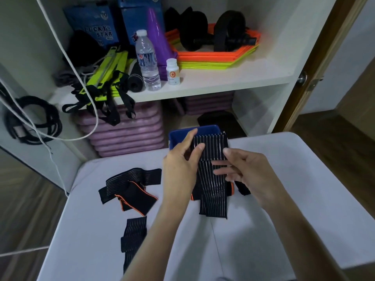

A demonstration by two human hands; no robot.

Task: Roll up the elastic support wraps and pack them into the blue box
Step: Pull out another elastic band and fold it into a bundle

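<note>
White table (284, 199), blue box (178, 136) behind; 2 hands, left (180, 167) and right (245, 171), pinching striped wrap (211, 151).

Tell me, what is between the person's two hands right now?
In the head view, a black striped elastic wrap stretches between the left hand and the right hand; both hold it above the white table, before the blue box.

Black ribbed wrap (211, 173) with pale stripes and orange trim is held up, top folded over, tail hanging down in front of the blue box (175, 138) at the table's far edge. Second wrap (129, 187) sprawls mid-left, a third (133, 238) sits at the left edge.
</note>
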